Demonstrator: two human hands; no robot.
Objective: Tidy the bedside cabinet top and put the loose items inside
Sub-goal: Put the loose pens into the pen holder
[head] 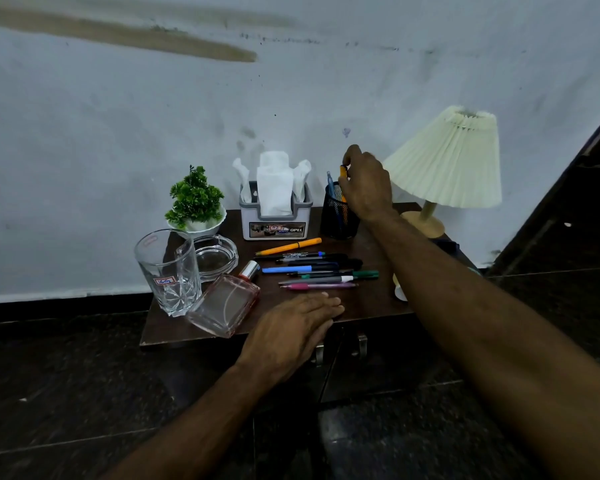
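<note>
My right hand (366, 183) is right of frame centre, fingers pinched around the top of an orange pen (343, 172) that stands in the black mesh cup (338, 216). One blue pen (330, 181) stands in the cup just left of it, so I count two pens there. My left hand (293, 332) lies flat and open, palm down, at the lower middle of the frame, on the front edge of the cabinet top (371, 299); it grips nothing.

Between my two hands, at the centre of the frame, the loose pens lie side by side on the top. One orange pen (289, 246) is uppermost and slightly tilted. Below it come a black pen with a blue tip (291, 255), a blue pen (286, 269), a green-capped one (360, 274), a grey one (314, 280) and a pink one (317, 286). A few dark ones overlap among them, and I cannot count those exactly.

Left of the pens there is one glass tumbler (168, 268), one glass ashtray (215, 256) behind it, and one perfume bottle (225, 303) lying on its side, its cap toward the ashtray. Along the wall stand one small plant (195, 202) in a white bowl, one tissue holder (276, 216) with tissues sticking up, and the cup. One lamp (447, 161) with a pleated shade stands at the right. Below the top, two metal handles (361, 346) show on the cabinet front.
</note>
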